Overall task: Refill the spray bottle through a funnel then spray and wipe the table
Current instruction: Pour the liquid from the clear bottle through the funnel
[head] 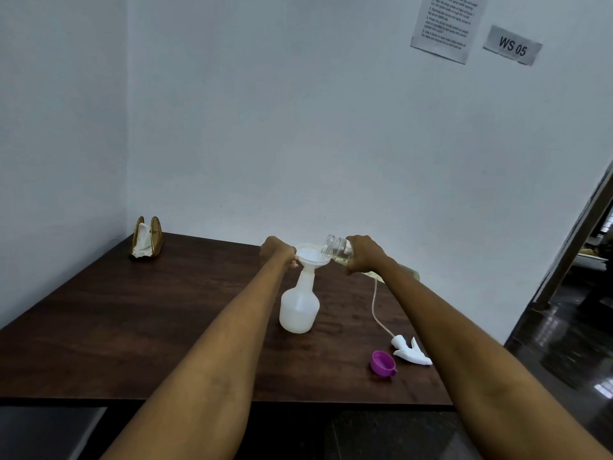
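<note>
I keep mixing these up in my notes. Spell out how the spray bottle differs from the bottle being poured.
The spray bottle is cloudy white; the refill bottle is clear with yellowish liquid. The spray bottle stands upright on the table with the funnel in its neck; the refill bottle is tipped sideways over the funnel in the right hand. Both are uncapped.

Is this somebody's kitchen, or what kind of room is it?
Probably not a kitchen. It looks like a numbered work station: a "WS 05" sign and a printed instruction sheet hang on the bare wall above a plain wooden table.
</note>
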The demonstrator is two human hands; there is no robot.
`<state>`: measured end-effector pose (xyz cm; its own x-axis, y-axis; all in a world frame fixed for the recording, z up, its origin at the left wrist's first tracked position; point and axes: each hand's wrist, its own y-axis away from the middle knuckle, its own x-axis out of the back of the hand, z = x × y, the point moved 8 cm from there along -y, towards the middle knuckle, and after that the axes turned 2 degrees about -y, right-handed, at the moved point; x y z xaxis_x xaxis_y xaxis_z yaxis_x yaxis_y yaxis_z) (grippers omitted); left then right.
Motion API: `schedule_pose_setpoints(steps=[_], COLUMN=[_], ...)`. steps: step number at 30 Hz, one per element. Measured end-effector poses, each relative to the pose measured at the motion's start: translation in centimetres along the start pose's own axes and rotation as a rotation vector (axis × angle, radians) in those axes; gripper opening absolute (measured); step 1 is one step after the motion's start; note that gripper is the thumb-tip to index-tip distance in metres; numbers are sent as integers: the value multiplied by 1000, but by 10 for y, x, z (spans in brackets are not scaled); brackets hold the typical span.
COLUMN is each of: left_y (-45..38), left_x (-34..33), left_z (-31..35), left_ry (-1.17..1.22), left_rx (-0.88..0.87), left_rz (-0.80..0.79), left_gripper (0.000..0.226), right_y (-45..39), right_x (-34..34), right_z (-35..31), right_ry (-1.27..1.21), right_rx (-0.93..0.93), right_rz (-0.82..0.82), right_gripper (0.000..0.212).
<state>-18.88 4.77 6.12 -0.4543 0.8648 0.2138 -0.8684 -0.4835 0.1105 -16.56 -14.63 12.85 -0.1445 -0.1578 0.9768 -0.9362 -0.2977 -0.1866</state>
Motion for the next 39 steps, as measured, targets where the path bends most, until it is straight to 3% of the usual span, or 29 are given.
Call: schedule_pose_setpoints(steps=[23,39], left_y=[5,2], left_x=[1,1], left_z=[2,1], left_ry=[-7,-16], left_rx=[13,3], left_rz=[-12,23], left_gripper=[32,22], right_y=[0,0], right_x=[3,0], right_z=[0,-1], right_ry=[37,26], right_rx=[10,6], right_rz=[5,1], right_gripper=[52,51])
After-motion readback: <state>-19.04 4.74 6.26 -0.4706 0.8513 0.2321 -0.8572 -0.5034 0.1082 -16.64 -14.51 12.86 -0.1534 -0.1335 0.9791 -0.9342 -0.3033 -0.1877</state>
